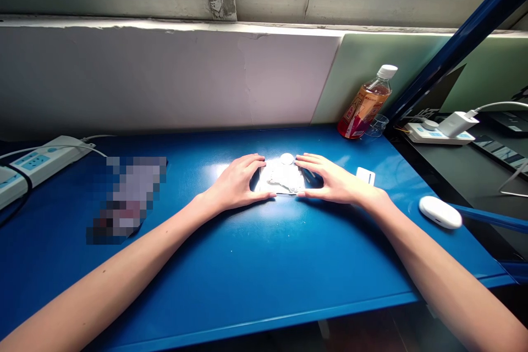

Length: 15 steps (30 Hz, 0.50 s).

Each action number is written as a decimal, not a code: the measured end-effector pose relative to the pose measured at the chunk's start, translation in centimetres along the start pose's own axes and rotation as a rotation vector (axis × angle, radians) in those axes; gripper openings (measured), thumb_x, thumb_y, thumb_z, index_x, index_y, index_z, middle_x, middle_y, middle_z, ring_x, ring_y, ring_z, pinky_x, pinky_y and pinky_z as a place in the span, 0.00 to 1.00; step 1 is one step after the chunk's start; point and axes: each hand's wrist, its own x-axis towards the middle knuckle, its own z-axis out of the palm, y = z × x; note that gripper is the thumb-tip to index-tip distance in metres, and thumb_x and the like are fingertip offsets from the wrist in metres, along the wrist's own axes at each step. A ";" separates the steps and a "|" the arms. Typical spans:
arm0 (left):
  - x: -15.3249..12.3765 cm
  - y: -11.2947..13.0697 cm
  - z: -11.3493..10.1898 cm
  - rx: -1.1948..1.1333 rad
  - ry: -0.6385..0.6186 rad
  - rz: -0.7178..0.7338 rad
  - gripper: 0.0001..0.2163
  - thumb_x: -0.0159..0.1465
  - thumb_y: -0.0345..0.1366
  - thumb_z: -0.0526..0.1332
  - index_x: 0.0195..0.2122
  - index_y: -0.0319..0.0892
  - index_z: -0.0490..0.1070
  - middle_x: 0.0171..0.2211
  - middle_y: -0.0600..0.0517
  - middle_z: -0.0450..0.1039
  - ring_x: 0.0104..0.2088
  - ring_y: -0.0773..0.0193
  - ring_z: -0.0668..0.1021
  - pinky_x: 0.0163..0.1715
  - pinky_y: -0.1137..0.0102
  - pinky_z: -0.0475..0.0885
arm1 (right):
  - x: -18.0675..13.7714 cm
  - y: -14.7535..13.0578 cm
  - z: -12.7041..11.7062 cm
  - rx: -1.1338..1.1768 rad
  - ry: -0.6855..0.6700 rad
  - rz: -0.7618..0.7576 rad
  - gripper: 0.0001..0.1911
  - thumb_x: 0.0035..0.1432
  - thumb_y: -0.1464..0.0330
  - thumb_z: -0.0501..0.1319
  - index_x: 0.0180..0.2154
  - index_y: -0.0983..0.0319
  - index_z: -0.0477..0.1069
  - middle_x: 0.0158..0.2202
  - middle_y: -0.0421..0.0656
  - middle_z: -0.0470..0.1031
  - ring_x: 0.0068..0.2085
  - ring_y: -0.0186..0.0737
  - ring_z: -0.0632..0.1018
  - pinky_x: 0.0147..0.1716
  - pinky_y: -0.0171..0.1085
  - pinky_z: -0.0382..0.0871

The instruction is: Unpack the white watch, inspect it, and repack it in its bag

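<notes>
A small shiny silvery packet (pixel 282 178) lies flat on the blue table (pixel 247 264), brightly lit. My left hand (pixel 238 182) rests at its left edge, thumb and fingers apart, framing and touching that side. My right hand (pixel 330 180) does the same at the right edge, fingers stretched toward the packet. A small round white disc (pixel 286 158) sits just beyond the packet's far edge, between the fingertips of both hands.
A bottle of reddish drink (pixel 365 104) and a small clear cup (pixel 377 125) stand at the back right. A small white card (pixel 365 175) and a white oval case (pixel 440 212) lie right. Power strips sit at far left (pixel 41 160) and right (pixel 437 132).
</notes>
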 end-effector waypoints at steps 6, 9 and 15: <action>0.0 0.0 0.1 -0.035 0.031 0.002 0.37 0.57 0.61 0.66 0.57 0.35 0.71 0.60 0.34 0.69 0.61 0.42 0.72 0.60 0.50 0.67 | -0.1 -0.2 -0.1 -0.020 -0.013 0.021 0.44 0.57 0.47 0.65 0.66 0.65 0.62 0.71 0.59 0.54 0.71 0.61 0.57 0.67 0.58 0.57; 0.0 -0.2 0.2 -0.048 0.036 0.011 0.38 0.55 0.61 0.67 0.57 0.35 0.71 0.60 0.33 0.69 0.61 0.41 0.71 0.60 0.49 0.67 | -0.1 -0.2 -0.1 -0.018 -0.014 0.027 0.45 0.57 0.46 0.64 0.66 0.65 0.62 0.71 0.59 0.54 0.71 0.60 0.57 0.67 0.58 0.57; 0.0 -0.4 0.1 -0.070 0.029 0.020 0.41 0.50 0.61 0.71 0.58 0.35 0.71 0.59 0.34 0.70 0.61 0.41 0.71 0.61 0.50 0.67 | -0.1 -0.2 -0.2 0.003 -0.034 0.039 0.47 0.55 0.46 0.66 0.67 0.66 0.61 0.71 0.58 0.54 0.71 0.60 0.58 0.67 0.57 0.57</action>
